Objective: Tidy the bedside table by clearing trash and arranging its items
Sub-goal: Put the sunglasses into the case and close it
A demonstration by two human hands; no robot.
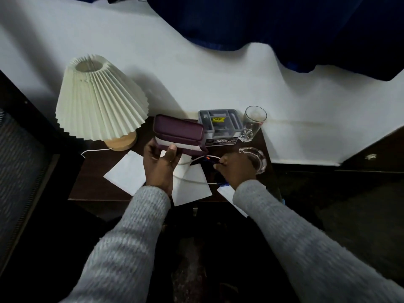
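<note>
The left hand point(160, 165) grips an open maroon case point(179, 132) above the middle of the bedside table point(91, 189). The right hand point(235, 169) curls around a small blue object point(223, 183), too blurred to identify, near the right edge. Paper sheets point(125, 171) lie along the front edge. A pleated lamp point(98, 99) stands at the rear left corner and a drinking glass point(252, 123) at the rear right.

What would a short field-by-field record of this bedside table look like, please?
Left hand: grips the maroon case
Right hand: pinches the white cable
Lamp: pleated shade, back left of the table
Organiser tray: grey, behind the case
Drinking glass: upright, right of the tray
Glass dish: beside the right hand
Papers: white sheets lying loose on the table's front
</note>
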